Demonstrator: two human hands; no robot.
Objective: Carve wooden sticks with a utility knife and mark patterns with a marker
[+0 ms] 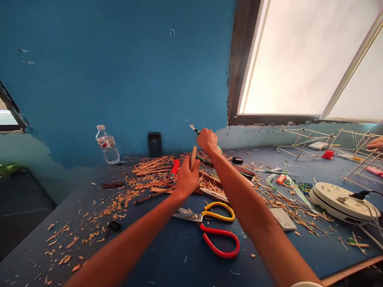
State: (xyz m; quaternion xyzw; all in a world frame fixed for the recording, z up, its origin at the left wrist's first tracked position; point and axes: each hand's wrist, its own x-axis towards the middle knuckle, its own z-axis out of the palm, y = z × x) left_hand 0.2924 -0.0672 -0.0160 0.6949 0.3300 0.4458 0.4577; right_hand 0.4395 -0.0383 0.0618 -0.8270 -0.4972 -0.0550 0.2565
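Note:
My left hand (188,177) is closed around a short piece of wood (194,154), its end sticking up above the fist. Up and to the right of it, my right hand (208,139) grips a knife (196,130) with a dark, partly green handle; its light tip points up and left, apart from the wood. Scissors (197,217) with one yellow and one red handle lie open below my hands. A red utility knife (175,168) rests left of my left hand, among wood shavings (119,198) and a pile of thin wooden strips (152,165).
A water bottle (108,147) and a small dark box (154,144) stand by the blue wall. To the right are a round power strip (341,199), a white pad (283,219), an orange sharpener-like piece (281,179) and stick frames (311,143). Another person's hand (376,144) shows at the right edge.

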